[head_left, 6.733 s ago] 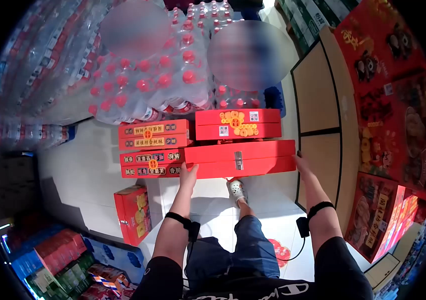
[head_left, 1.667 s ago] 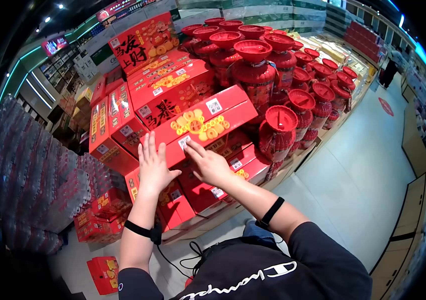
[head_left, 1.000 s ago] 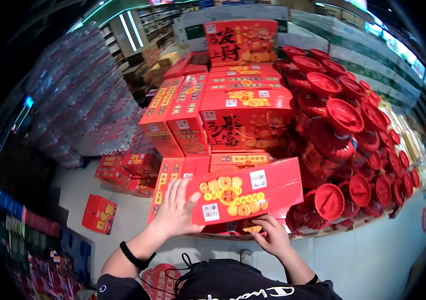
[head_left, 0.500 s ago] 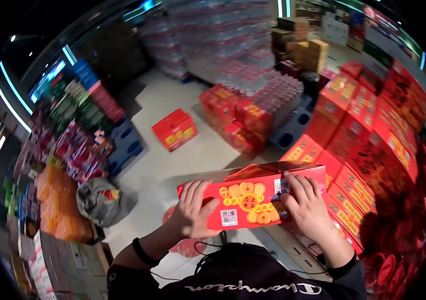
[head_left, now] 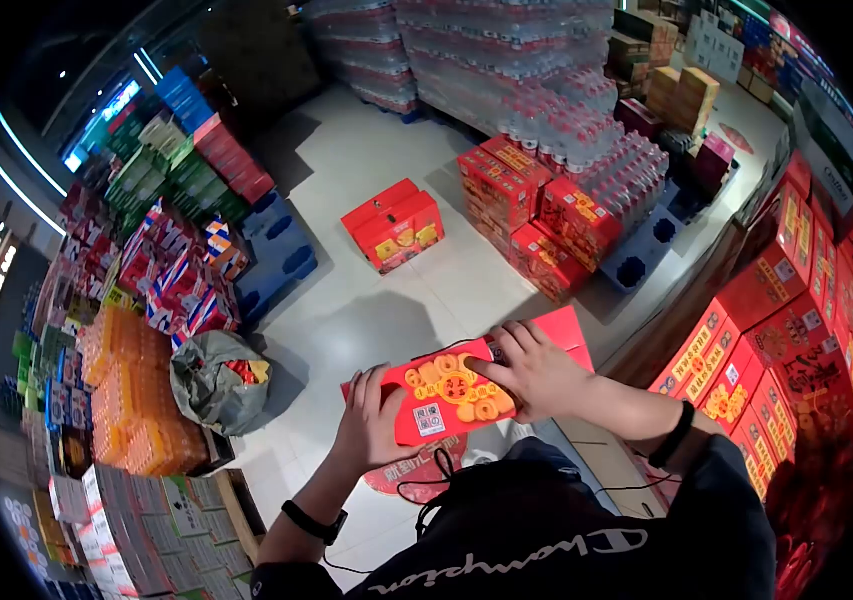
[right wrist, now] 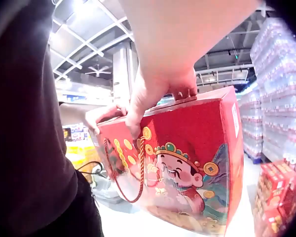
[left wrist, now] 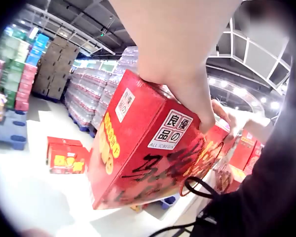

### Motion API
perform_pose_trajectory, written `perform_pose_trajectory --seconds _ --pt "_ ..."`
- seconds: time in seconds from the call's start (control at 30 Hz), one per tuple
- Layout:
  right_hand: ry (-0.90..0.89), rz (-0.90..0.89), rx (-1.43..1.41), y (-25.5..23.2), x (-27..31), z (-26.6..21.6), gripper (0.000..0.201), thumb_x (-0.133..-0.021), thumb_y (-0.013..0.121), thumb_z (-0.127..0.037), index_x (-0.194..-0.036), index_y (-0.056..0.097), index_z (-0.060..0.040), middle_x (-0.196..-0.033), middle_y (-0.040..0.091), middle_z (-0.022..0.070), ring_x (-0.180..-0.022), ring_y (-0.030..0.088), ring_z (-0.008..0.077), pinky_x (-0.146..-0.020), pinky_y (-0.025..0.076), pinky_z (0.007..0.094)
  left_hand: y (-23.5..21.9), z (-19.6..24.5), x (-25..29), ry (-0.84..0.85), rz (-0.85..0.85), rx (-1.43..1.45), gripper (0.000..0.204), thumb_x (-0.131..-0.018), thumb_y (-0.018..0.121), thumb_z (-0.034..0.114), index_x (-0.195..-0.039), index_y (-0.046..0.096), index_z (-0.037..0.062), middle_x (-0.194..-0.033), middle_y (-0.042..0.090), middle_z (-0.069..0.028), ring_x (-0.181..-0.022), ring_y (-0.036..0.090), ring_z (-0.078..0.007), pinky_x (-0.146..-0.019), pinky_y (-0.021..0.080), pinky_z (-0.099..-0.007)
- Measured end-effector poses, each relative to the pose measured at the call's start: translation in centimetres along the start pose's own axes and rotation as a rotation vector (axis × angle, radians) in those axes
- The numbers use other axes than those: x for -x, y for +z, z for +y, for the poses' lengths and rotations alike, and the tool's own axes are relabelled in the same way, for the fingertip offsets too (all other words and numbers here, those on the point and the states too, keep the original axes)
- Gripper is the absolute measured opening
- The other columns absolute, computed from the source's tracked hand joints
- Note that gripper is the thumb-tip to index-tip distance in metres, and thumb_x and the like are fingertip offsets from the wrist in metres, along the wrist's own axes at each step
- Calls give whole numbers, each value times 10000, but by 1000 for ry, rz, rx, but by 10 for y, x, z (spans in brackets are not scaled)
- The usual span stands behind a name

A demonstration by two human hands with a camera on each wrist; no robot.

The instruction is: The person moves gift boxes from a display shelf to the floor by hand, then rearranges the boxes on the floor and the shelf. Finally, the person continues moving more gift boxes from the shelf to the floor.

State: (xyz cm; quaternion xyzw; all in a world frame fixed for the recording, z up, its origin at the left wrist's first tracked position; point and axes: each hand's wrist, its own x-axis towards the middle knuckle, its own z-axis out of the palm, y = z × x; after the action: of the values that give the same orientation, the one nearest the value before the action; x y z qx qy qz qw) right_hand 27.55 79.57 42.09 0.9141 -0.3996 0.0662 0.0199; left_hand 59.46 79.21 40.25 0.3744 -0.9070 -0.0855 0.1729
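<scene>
Both hands hold one red gift box [head_left: 456, 385] in front of the body, its top printed with yellow coins and a white label. My left hand [head_left: 368, 425] grips the left end, thumb on the near side. At the right part of the top, my right hand [head_left: 541, 375] grips the box with fingers spread across the upper edge. In the right wrist view, the thumb of my right hand [right wrist: 158, 91] lies by a cord handle [right wrist: 135, 192], over a printed cartoon figure. The left wrist view shows a labelled corner of the gift box [left wrist: 170, 131] under my left hand [left wrist: 180, 74].
Another red box [head_left: 393, 225] stands alone on the floor ahead. Behind it are stacked red cartons [head_left: 536, 215] and bottled-water packs [head_left: 586, 130]. A red box display [head_left: 746, 380] lines the right; a grey bag [head_left: 221, 385] and orange stacks [head_left: 136, 400] line the left.
Earlier, both hands held long red boxes over the floor, then handled a gift box at the display. The view has since swung left, and the gift box has come away from the display.
</scene>
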Motion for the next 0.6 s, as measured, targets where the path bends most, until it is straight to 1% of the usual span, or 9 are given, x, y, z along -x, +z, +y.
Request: perform_pose_trajectory --seconds 0.07,0.13,0.23,0.27,0.37,0.4,0.47,0.53,0.6 --pt "77 22 -82 37 -24 27 1038 -525 855 -437 -1442 448 -170 -1232 471 227 -1184 453 398 -1034 369 487 9 -24 -18 -53 -2 -108 724 -641 863 388 -1173 586 -18 -1424 374 -291 -1317 378 -480 -1097 312 -611" --pt "250 -104 -156 68 -43 60 1049 -539 847 -486 -1453 440 -173 -1240 471 230 -1198 447 401 -1042 356 488 8 -44 -44 -86 8 -153 613 -743 808 322 -1206 581 -11 -1466 362 -265 -1358 354 -476 -1094 338 -581" --pt "479 -242 -200 134 -62 114 1065 -577 800 -625 -1469 418 -187 -1254 469 233 -1224 437 405 -1058 335 496 21 -87 -76 -189 34 -55 596 -756 802 268 -1244 565 20 -1479 369 -238 -1349 377 -463 -1072 383 -545" --pt "538 -288 -199 151 -67 131 1043 -582 793 -628 -1450 429 -178 -1253 471 232 -1228 436 402 -1060 331 500 26 -103 -86 -215 38 -70 578 -782 784 219 -1279 542 52 -1473 413 -201 -1324 436 -434 -1046 429 -499" --pt "696 -429 -179 194 -86 178 984 -568 820 -594 -1360 482 -118 -1286 463 238 -1261 424 399 -1077 336 518 43 -146 -126 -394 -20 27 569 -805 770 215 -1297 525 67 -1446 462 -179 -1298 486 -403 -1026 456 -475" --pt "716 -396 -121 215 -87 192 969 -564 798 -617 -1327 495 -101 -1274 467 244 -1248 430 402 -1072 329 536 48 -158 -144 -447 -37 102 567 -820 756 198 -1314 511 66 -1425 492 -162 -1282 516 -375 -1009 477 -446" --pt "782 -311 -103 259 -89 226 984 -570 759 -664 -1324 498 -89 -1243 479 257 -1225 431 424 -1075 304 559 70 -190 -180 -396 -59 198 559 -835 746 173 -1327 502 65 -1396 516 -158 -1221 564 -350 -990 488 -423" --pt "832 -502 -17 267 -95 260 1027 -564 802 -623 -1377 460 -96 -1343 444 269 -1297 385 425 -1106 285 553 90 -216 -215 -363 -110 244 542 -852 737 178 -1327 509 53 -1338 559 -150 -1153 603 -319 -973 494 -401" --pt "942 -560 -34 269 -97 294 1050 -560 822 -593 -1411 432 -117 -1426 399 277 -1347 348 432 -1129 276 543 102 -237 -256 -386 -218 308 502 -871 715 238 -1308 536 66 -1361 551 -135 -1200 584 -320 -973 496 -404"
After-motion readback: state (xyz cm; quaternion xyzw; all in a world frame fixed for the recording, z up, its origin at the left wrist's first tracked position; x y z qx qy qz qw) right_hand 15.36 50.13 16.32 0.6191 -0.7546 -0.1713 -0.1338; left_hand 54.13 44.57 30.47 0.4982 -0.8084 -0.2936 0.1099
